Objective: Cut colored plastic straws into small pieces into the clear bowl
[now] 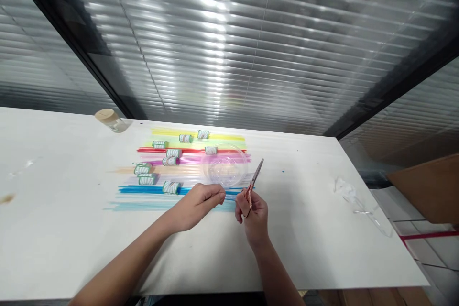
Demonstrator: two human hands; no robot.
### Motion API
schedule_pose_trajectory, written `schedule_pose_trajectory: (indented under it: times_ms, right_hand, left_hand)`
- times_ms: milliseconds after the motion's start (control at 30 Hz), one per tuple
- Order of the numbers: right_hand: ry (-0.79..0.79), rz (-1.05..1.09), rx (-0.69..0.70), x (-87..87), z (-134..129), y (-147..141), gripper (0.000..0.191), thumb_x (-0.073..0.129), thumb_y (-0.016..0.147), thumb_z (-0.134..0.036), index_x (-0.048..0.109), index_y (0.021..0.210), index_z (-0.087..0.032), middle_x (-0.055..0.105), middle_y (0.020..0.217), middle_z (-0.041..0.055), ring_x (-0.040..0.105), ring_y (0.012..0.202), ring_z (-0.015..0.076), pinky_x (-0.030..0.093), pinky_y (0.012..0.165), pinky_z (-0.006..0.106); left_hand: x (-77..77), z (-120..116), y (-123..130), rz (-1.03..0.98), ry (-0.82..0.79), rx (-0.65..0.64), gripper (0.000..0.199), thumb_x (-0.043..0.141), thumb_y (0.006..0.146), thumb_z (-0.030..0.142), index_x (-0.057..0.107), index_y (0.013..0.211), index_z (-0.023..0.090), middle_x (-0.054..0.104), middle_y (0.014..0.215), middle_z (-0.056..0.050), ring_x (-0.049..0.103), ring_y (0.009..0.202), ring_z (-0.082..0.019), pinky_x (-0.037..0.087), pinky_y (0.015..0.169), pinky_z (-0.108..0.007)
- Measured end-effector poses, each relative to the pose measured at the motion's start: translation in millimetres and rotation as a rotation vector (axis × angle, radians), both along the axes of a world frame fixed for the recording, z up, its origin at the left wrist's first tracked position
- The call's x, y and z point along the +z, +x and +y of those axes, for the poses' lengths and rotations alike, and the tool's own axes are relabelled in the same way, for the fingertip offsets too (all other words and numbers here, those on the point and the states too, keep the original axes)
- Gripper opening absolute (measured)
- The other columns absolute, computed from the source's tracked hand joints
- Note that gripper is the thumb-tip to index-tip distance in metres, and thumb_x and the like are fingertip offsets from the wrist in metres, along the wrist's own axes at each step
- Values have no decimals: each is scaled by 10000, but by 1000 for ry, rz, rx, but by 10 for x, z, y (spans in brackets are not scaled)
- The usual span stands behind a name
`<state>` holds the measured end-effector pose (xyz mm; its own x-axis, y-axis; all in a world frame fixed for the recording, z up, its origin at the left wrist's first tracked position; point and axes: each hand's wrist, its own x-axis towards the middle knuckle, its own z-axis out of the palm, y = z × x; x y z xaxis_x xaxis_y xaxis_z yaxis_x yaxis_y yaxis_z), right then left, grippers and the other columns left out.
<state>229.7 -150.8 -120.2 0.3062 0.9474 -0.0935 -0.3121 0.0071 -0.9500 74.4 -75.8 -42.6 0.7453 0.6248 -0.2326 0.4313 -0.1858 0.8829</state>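
Several bundles of thin coloured sticks, among them a blue bundle, a red bundle and a yellow bundle, lie side by side, with white-and-green labels around them. A clear round bowl rests over their right part. My left hand is closed in a pinch just below the bowl; what it holds is too small to make out. My right hand, close to its right, has its fingers around rose-gold scissors, whose blades point up and away.
On the white table, a jar with a wooden lid leans at the back left. Crumpled clear plastic lies at the right. Blinds stand behind the table; a cardboard box is beyond its right edge.
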Motion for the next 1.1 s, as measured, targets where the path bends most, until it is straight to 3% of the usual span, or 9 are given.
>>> schedule_pose_trajectory:
  times_ms: [200,333,633,1100]
  right_hand:
    - [9,51,144,25,-89,3,582,572,756,-764,472,656,-200,371,546,-74,295,389,53,207,366,201]
    - [-35,43,299,34,-130,-64,560,622,754,-726,474,660,-195,357,514,-86,264,386,45,174,370,193]
    - [-105,28,368,1,-98,-129,534,662,768,-661,434,617,-203,332,502,-96,250,382,43,155,377,203]
    - [-95,6,332,-25,-70,-118,536,666,761,-660,429,604,-206,323,503,-97,226,416,54,150,406,220]
  left_hand:
    - [-41,45,-24,-73,156,260,365,382,967,428,438,703,182,403,658,36,373,619,-115,297,573,-241]
    - [-118,92,-47,-99,260,413,343,389,963,410,431,705,188,402,648,40,374,614,-115,302,584,-241]
    - [-136,60,-14,-5,256,228,366,360,973,403,438,692,182,451,653,38,402,612,-111,292,600,-251]
    - [-74,85,5,4,227,226,372,363,956,415,425,673,182,424,640,36,385,609,-115,285,594,-258]
